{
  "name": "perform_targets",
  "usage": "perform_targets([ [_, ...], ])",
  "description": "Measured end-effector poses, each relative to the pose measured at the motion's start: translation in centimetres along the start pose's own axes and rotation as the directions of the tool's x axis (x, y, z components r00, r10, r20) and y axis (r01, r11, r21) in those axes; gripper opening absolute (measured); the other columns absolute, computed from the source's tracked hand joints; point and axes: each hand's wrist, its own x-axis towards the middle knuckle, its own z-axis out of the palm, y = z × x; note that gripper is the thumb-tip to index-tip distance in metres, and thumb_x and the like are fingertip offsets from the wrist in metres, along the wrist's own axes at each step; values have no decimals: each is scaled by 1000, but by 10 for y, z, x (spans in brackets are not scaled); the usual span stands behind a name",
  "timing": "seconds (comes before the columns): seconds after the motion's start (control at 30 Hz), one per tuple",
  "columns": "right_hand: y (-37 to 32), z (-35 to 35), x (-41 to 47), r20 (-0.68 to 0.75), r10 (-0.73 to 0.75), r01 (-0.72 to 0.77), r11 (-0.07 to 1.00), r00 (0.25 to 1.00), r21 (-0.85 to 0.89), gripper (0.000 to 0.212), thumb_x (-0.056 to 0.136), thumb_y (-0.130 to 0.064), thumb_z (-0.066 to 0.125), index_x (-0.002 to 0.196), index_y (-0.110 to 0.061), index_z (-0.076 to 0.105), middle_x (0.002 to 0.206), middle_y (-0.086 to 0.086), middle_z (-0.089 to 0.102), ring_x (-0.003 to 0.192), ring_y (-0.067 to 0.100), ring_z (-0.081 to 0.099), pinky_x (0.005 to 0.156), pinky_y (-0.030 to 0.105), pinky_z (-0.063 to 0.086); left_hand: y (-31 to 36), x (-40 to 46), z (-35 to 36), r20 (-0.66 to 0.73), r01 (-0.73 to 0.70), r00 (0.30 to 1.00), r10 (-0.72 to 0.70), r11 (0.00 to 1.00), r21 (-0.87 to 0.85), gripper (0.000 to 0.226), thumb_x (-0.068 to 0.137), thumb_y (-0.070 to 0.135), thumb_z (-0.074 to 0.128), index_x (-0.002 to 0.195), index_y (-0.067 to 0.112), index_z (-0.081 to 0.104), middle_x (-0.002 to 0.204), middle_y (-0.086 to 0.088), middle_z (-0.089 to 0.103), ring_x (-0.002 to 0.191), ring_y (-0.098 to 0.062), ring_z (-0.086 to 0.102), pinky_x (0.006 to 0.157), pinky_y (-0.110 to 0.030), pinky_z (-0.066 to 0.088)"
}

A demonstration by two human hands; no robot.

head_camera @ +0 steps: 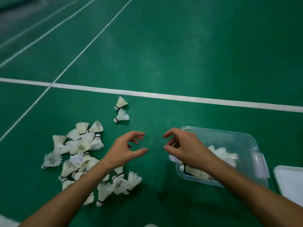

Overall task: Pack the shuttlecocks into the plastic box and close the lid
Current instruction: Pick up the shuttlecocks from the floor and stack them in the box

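A loose pile of several white feather shuttlecocks (80, 148) lies on the green court floor at the left. Two more shuttlecocks (121, 114) lie apart, farther out. The clear plastic box (237, 136) sits at the right with a few shuttlecocks (221, 155) inside. Its white lid (291, 181) lies flat at the right edge. My left hand (126, 149) hovers between pile and box, fingers curled apart, holding nothing. My right hand (185, 148) hovers at the box's near left corner, also with nothing in it.
The floor is a green badminton court with white lines (147, 94) crossing beyond the shuttlecocks. Bare floor lies between the pile and the box. A white patch shows at the bottom left corner.
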Motion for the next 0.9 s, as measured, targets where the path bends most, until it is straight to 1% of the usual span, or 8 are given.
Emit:
perform_targets([
  [0.17,-28,80,31,149,-59,62,998,987,-14,31,94,-30,73,123,-21,64,98,-7,78,91,10,71,89,39,59,-74,-45,-46,-21,164,986,-163,985,60,54,79,50,86,127,43,62,120,23,68,108,5,63,89,-31,58],
  [0.27,-27,122,40,242,-48,67,995,969,-71,32,95,-30,69,125,-22,61,99,-7,77,94,14,71,88,43,58,-101,-67,-54,49,204,976,-211,972,120,63,73,62,85,129,46,60,124,25,65,110,6,62,86,-25,57],
  [0.33,-22,144,43,286,-29,67,990,958,-126,33,95,-30,67,126,-23,59,99,-8,77,97,16,70,87,45,58,-109,-75,-52,106,172,976,-192,970,170,70,70,67,84,132,47,57,130,27,59,114,7,58,91,-25,54],
  [0.4,-17,164,42,320,2,60,981,947,-183,38,95,-31,67,131,-25,54,108,-7,74,104,19,68,91,44,57,-112,-80,-45,178,110,972,-150,970,217,80,66,71,82,138,49,52,143,23,47,127,7,47,105,-25,46],
  [0.53,-6,193,32,330,44,52,960,943,-275,54,95,-28,67,144,-25,43,131,3,63,121,27,58,98,47,53,-115,-79,-26,221,-4,969,-111,887,462,101,50,98,60,139,53,45,167,12,21,148,-11,26,119,-37,33],
  [0.6,-2,201,28,332,50,51,956,942,-289,56,96,-26,64,146,-24,39,133,5,63,123,29,56,97,48,52,-116,-76,-16,186,3,975,-118,853,523,92,53,96,64,131,50,52,162,10,34,145,-16,32,116,-38,35],
  [0.77,0,206,24,291,36,48,960,956,-277,53,98,-23,62,145,-26,38,115,7,68,113,28,61,88,46,55,-123,-67,-5,99,19,990,-99,794,607,32,80,58,67,107,40,67,121,15,60,116,-13,54,94,-32,45],
  [0.9,-8,190,20,215,2,46,975,977,-217,48,96,-28,62,140,-33,41,111,-4,71,104,25,66,82,42,55,-125,-60,-8,14,54,997,-77,805,591,17,91,46,68,100,33,74,102,16,68,95,-9,64,79,-30,52],
])
